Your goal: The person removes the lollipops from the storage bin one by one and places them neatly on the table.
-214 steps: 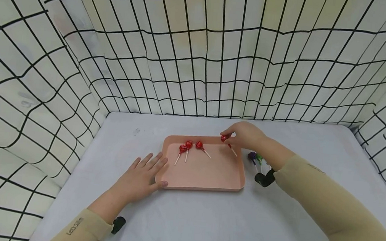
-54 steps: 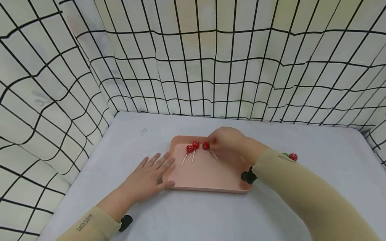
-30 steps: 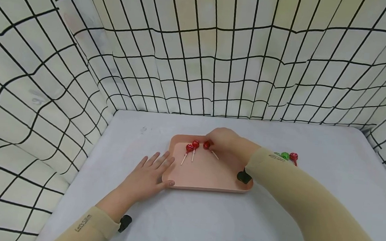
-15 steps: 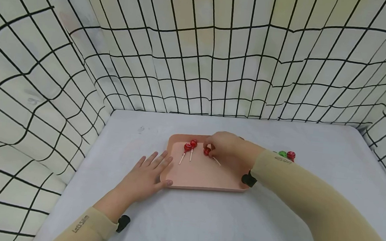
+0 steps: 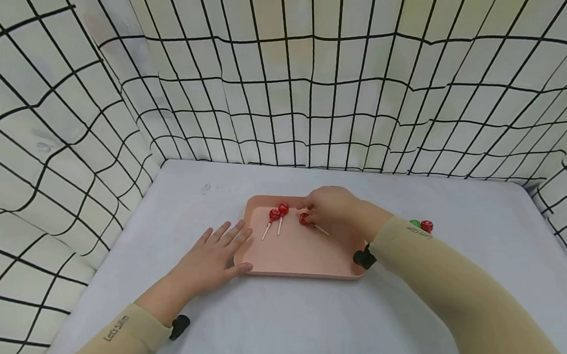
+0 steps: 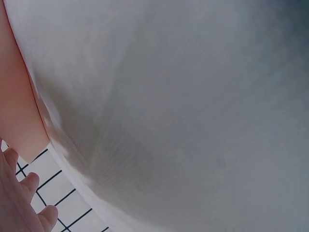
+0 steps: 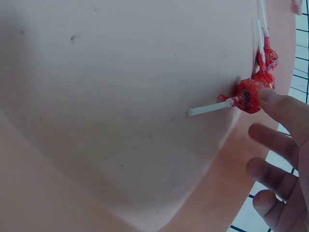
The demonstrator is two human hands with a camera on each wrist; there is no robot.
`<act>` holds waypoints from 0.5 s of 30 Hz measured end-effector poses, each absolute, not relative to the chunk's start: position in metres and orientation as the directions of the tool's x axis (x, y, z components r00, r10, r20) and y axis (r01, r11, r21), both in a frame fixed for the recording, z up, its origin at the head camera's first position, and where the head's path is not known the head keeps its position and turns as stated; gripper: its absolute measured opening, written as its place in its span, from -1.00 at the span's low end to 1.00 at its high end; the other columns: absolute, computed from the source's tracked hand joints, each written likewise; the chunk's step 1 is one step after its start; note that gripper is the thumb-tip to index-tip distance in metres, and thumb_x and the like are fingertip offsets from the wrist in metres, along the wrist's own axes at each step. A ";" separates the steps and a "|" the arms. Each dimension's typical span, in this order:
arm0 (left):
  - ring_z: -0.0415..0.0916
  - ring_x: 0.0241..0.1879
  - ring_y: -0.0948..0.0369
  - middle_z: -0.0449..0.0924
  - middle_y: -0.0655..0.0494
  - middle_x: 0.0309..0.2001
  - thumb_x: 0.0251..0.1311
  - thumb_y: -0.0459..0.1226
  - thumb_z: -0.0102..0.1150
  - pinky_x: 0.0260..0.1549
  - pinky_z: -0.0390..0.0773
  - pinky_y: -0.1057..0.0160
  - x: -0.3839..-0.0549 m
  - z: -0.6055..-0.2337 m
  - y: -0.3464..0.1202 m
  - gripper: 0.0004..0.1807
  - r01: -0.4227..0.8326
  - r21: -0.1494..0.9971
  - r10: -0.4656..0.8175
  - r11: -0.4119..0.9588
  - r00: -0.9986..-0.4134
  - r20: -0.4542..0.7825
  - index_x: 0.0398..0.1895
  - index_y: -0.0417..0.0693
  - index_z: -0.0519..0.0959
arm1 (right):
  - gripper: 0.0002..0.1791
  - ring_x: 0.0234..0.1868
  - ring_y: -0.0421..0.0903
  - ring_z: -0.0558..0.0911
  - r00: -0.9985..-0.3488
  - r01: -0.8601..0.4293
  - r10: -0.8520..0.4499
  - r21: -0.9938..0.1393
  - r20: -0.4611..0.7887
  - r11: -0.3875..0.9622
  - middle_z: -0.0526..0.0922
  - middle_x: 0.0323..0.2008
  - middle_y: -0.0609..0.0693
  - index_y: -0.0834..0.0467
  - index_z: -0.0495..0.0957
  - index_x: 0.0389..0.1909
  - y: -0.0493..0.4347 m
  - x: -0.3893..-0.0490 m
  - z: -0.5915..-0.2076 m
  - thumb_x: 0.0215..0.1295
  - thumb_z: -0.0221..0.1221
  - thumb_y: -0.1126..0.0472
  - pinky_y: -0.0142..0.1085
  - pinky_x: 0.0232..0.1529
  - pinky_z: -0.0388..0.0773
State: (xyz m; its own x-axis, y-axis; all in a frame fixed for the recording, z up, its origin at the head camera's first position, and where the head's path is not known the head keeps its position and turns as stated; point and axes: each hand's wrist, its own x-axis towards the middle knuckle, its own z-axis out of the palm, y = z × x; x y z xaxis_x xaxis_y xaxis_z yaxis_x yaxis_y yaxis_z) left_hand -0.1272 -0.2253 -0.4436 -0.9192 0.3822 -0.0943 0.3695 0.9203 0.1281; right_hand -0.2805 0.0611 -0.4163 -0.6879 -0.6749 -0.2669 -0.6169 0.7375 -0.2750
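Note:
My left hand (image 5: pixel 212 261) lies with its fingers spread over the left edge of a pink tray (image 5: pixel 301 260). Just over the tray's far side, my right hand (image 5: pixel 334 207) touches a red-wrapped lollipop (image 5: pixel 304 219) with its thumb. Its other fingers are apart from that candy, loosely bent, as the right wrist view shows; there the same lollipop (image 7: pixel 248 95) has its white stick pointing left. Two more red lollipops, one (image 5: pixel 274 215) and another (image 5: pixel 283 209), lie side by side in the tray's far left part. The right hand hides part of the tray's far right.
On the white-covered table (image 5: pixel 300 330), right of the tray, a green lollipop head (image 5: pixel 415 223) and a dark red one (image 5: pixel 426 226) show behind the right sleeve (image 5: pixel 433 263). Black-grid cloth walls (image 5: pixel 321 90) enclose the table.
My right hand has come left from the tray's far right corner. Just now the index finger has parted from the lollipop, and its stick has turned flatter to the right. The left hand stays put.

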 end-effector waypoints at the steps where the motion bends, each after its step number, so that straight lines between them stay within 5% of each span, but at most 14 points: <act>1: -0.13 0.54 -0.07 -0.09 0.10 0.59 0.29 0.35 -0.08 0.44 -0.09 -0.23 -0.127 -0.444 -0.225 -0.07 0.369 0.126 0.382 0.921 -0.919 -0.095 0.59 0.12 0.04 | -0.59 0.00 -0.19 0.58 -0.684 -0.620 -0.679 -0.279 -0.267 0.734 0.66 -0.01 -0.19 -0.12 0.59 0.23 0.061 -0.281 -0.416 0.38 0.24 0.02 -0.21 0.13 0.52; 6: -0.13 0.54 -0.06 -0.09 0.11 0.59 0.28 0.36 -0.10 0.45 -0.09 -0.22 -0.129 -0.445 -0.226 -0.07 0.373 0.119 0.384 0.920 -0.918 -0.098 0.59 0.14 0.03 | -0.60 0.01 -0.17 0.56 -0.655 -0.627 -0.697 -0.305 -0.291 0.717 0.66 -0.01 -0.22 -0.10 0.61 0.21 0.058 -0.281 -0.419 0.36 0.26 0.09 -0.20 0.21 0.46; 15: -0.12 0.54 -0.07 -0.08 0.11 0.59 0.28 0.37 -0.11 0.44 -0.09 -0.22 -0.129 -0.445 -0.227 -0.07 0.379 0.120 0.390 0.918 -0.917 -0.090 0.59 0.14 0.04 | -0.68 -0.17 -0.17 0.51 -0.627 -0.655 -0.710 -0.276 -0.320 0.703 0.60 -0.28 -0.23 -0.13 0.67 0.11 0.054 -0.281 -0.425 0.35 0.28 0.09 -0.31 -0.02 0.49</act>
